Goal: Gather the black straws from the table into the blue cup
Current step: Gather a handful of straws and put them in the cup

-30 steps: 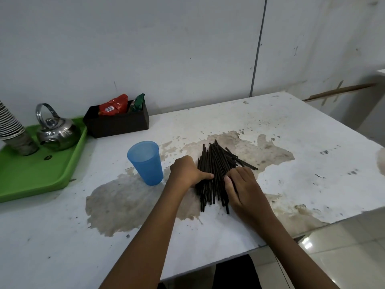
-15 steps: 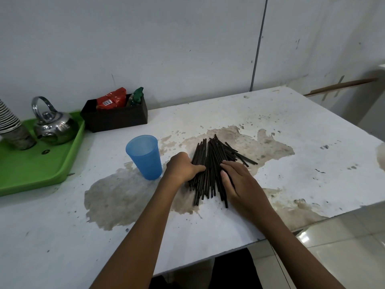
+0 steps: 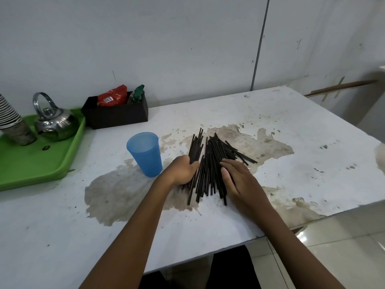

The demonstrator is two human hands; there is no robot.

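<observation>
black straws (image 3: 210,163) fanned at frame centre on table (image 3: 291,122), right of empty blue cup (image 3: 145,153) | left hand (image 3: 183,171) clutches a bunch | right hand (image 3: 237,180) flat, fingers straight, on pile | likely light, stiff, slippery: grasp mid-length

Black straws (image 3: 210,163) piled beside upright blue cup (image 3: 145,153)

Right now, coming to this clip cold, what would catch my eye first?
The heap of black straws at mid-table, lying over a brown stain, with both hands on it: the left hand grips a bunch at its left edge, the right hand rests flat on its right side. Just left stands the blue cup, upright with no straws in it.
</observation>
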